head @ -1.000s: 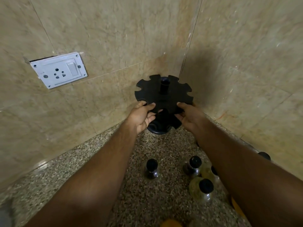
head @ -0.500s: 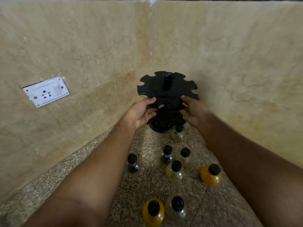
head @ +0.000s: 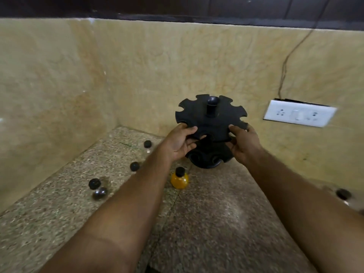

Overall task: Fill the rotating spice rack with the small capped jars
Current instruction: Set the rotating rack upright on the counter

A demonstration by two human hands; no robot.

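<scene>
The black rotating spice rack point(head: 211, 117) is held at the back of the speckled stone counter point(head: 216, 223), by the wall. My left hand point(head: 178, 142) grips the near left rim of its notched top disc, thumb on top. My right hand point(head: 244, 143) grips the near right rim the same way. All its notches look vacant. A yellow jar with a black cap point(head: 179, 178) stands just in front of the rack's base. Clear black-capped jars point(head: 97, 189) stand scattered to the left, with one point(head: 134, 166) beside my left forearm and another point(head: 147, 144) farther back.
Beige marble walls close the counter at the back and left. A white socket plate point(head: 299, 115) with a wire above it hangs on the back wall to the right. One more black-capped jar point(head: 343, 194) sits at the far right, blurred.
Both hands have carried the rack out of the corner to the right along the back wall. The jars now lie to its left, and a second socket plate has come into view.
</scene>
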